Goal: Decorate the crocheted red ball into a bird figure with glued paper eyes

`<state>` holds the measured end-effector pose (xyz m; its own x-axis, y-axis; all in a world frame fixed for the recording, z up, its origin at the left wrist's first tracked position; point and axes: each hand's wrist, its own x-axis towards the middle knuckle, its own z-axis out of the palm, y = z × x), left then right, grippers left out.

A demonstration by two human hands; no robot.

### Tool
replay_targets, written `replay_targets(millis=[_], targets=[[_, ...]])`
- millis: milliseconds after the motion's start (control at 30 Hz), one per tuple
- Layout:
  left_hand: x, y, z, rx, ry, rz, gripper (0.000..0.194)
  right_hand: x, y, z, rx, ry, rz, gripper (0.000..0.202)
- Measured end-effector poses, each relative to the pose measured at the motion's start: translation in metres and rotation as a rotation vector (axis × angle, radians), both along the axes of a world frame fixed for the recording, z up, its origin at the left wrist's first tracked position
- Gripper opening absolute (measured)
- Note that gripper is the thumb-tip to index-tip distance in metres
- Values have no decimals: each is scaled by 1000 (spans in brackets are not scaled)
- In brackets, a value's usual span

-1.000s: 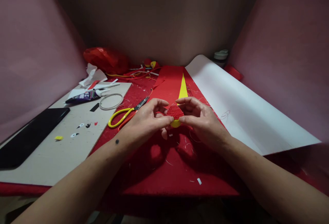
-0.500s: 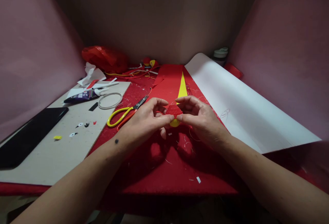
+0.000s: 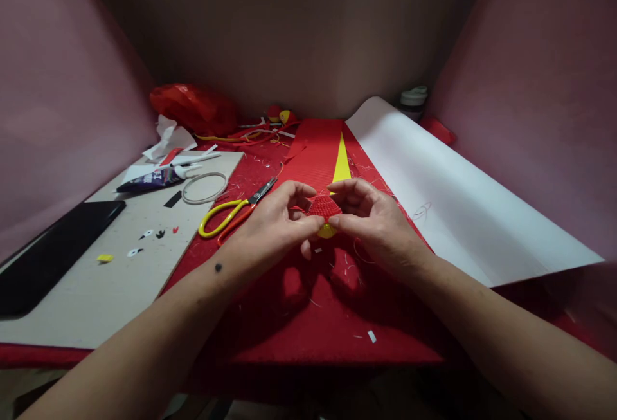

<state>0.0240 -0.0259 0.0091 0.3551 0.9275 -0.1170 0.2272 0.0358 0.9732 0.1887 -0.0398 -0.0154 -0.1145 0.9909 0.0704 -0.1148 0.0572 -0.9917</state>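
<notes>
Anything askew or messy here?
Loose threads and a white scrap untidily litter the red cloth. At right, the white sheet curls up at its far end instead of lying flat. The red-and-yellow piece between left hand and right hand shows no obvious damage, but is partly covered.

Left hand [image 3: 272, 219], right hand [image 3: 380, 224]: thumbs [image 3: 308, 229] closer together on red-and-yellow piece [image 3: 324, 206].

Room above hands [image 3: 279, 215], scissors [image 3: 253, 199] at left

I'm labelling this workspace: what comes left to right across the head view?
Black flat device, black strip, pale ring, scissors, left hand, red-and-yellow piece, right hand, large white sheet.
</notes>
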Motion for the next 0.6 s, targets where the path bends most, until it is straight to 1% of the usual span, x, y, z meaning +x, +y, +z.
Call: replay_targets(millis=[200,367,533,600], targets=[[-7,1,2,-62,-35,-18,38,0,0,3,-28,30,6,36],[-3,0,1,-51,-15,0,33,-1,0,2,-31,36,-4,38],[1,0,-1,-26,-56,11,35,-1,0,2,-31,32,4,38],[1,1,-1,-8,-42,2,36,-1,1,1,-23,26,-6,38]])
